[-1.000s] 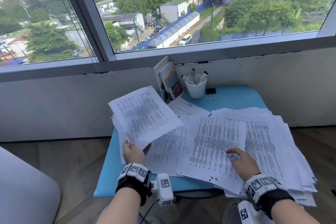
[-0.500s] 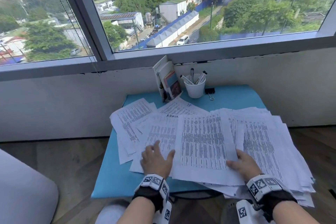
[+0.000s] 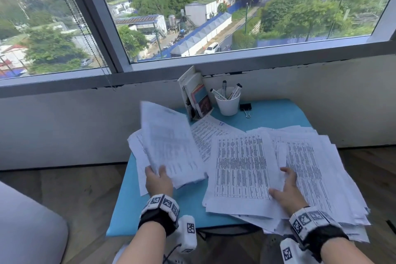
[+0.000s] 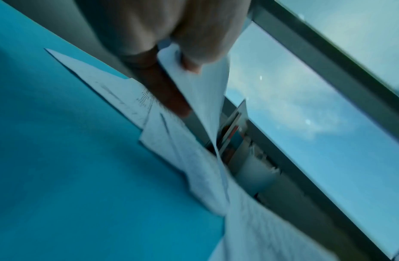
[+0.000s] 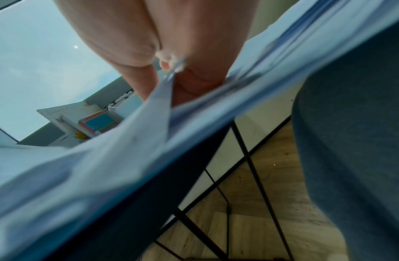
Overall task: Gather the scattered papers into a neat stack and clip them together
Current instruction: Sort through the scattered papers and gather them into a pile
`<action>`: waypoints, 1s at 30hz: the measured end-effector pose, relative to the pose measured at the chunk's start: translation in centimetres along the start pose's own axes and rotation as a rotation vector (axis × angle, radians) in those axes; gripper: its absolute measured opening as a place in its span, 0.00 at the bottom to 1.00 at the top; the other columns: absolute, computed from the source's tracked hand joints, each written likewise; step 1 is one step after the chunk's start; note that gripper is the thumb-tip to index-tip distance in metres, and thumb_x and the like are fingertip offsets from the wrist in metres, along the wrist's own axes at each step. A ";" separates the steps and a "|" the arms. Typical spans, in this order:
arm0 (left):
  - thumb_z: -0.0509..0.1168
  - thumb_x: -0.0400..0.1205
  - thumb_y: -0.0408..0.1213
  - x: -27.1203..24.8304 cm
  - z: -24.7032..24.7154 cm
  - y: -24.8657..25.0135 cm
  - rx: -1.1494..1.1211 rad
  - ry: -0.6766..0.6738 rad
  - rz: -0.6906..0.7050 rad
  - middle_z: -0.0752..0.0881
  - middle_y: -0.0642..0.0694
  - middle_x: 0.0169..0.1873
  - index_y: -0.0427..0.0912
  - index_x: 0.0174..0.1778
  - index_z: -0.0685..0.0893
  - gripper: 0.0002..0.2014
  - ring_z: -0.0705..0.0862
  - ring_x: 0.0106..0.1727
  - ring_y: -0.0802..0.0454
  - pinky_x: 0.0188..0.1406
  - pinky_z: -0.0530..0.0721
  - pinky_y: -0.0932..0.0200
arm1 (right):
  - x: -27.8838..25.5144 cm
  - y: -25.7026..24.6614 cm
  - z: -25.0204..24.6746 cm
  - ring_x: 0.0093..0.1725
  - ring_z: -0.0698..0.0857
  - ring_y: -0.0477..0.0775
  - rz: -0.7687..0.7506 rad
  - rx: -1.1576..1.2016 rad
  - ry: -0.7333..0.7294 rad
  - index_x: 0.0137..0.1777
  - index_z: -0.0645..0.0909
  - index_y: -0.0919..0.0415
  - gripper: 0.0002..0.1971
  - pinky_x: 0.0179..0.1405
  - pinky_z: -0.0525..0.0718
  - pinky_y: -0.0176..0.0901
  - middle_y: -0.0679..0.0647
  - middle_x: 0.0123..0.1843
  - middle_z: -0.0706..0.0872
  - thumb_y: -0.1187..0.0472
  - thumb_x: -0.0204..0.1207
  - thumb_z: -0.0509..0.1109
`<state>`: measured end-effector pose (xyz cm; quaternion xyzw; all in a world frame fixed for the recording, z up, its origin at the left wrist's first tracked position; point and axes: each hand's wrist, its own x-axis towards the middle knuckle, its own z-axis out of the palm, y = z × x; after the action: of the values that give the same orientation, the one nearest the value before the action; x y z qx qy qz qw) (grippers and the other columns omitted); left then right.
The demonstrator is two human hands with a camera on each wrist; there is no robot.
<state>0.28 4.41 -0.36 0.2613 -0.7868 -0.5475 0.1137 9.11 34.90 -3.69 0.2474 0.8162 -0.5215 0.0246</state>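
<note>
Printed papers lie scattered over a small blue table [image 3: 276, 113]. My left hand [image 3: 158, 176] grips the near edge of a bundle of sheets [image 3: 169, 143] and holds it tilted up above the table's left side; the left wrist view shows thumb and fingers [image 4: 189, 65] pinching that paper [image 4: 205, 102]. My right hand [image 3: 281, 182] holds the right edge of the top sheets [image 3: 242, 169] of the big right-hand pile [image 3: 317, 169], and in the right wrist view the paper edge [image 5: 167, 98] runs between thumb and fingers. A black binder clip [image 3: 246, 106] lies at the back beside the cup.
A white cup of markers [image 3: 227, 103] and a stand of booklets [image 3: 196, 96] sit at the table's back edge under the window sill. The right pile overhangs the table's near right corner. A grey cushion [image 3: 27, 221] is at the left, with wood floor around.
My left hand, which lay flat on the left sheets half a second ago, now grips a bundle and has raised it. My right hand has stayed at the right pile's edge.
</note>
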 end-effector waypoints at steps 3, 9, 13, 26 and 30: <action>0.59 0.85 0.38 -0.7 0.3 1.4 -0.248 0.038 0.009 0.79 0.40 0.45 0.39 0.57 0.73 0.09 0.78 0.43 0.42 0.43 0.77 0.52 | -0.3 0.1 0.2 0.37 0.84 0.66 -0.040 -0.109 0.001 0.67 0.61 0.48 0.22 0.34 0.80 0.47 0.56 0.59 0.71 0.69 0.80 0.61; 0.61 0.83 0.40 -5.1 3.2 0.7 0.323 -0.581 0.188 0.80 0.45 0.48 0.44 0.56 0.71 0.09 0.80 0.39 0.46 0.35 0.78 0.57 | -0.2 -0.5 0.0 0.63 0.81 0.58 0.031 0.169 -0.094 0.50 0.84 0.52 0.11 0.66 0.71 0.47 0.54 0.59 0.85 0.53 0.82 0.60; 0.61 0.81 0.45 -7.1 4.5 -1.0 0.498 -0.757 0.112 0.81 0.39 0.56 0.48 0.62 0.68 0.15 0.84 0.42 0.39 0.30 0.87 0.51 | -0.1 -0.8 -0.1 0.46 0.88 0.59 0.132 0.376 -0.194 0.49 0.84 0.65 0.29 0.57 0.81 0.54 0.60 0.48 0.90 0.38 0.63 0.76; 0.56 0.84 0.47 -1.9 3.2 -4.8 0.874 -0.518 0.446 0.72 0.45 0.70 0.47 0.73 0.69 0.21 0.69 0.71 0.44 0.73 0.65 0.53 | 0.1 -1.7 -2.4 0.60 0.73 0.57 0.022 0.288 0.074 0.76 0.50 0.57 0.30 0.63 0.72 0.52 0.54 0.64 0.70 0.74 0.79 0.59; 0.60 0.80 0.49 -2.2 3.2 -4.2 0.949 -0.477 0.492 0.69 0.46 0.70 0.49 0.74 0.68 0.25 0.67 0.71 0.44 0.71 0.67 0.53 | 1.5 -2.2 -7.6 0.59 0.72 0.57 0.019 0.155 0.166 0.76 0.47 0.60 0.32 0.61 0.71 0.51 0.56 0.63 0.66 0.75 0.78 0.60</action>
<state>1.84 7.04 -5.14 -0.0370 -0.9873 -0.1365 -0.0722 8.49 41.25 1.15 0.2985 0.7704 -0.5605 -0.0574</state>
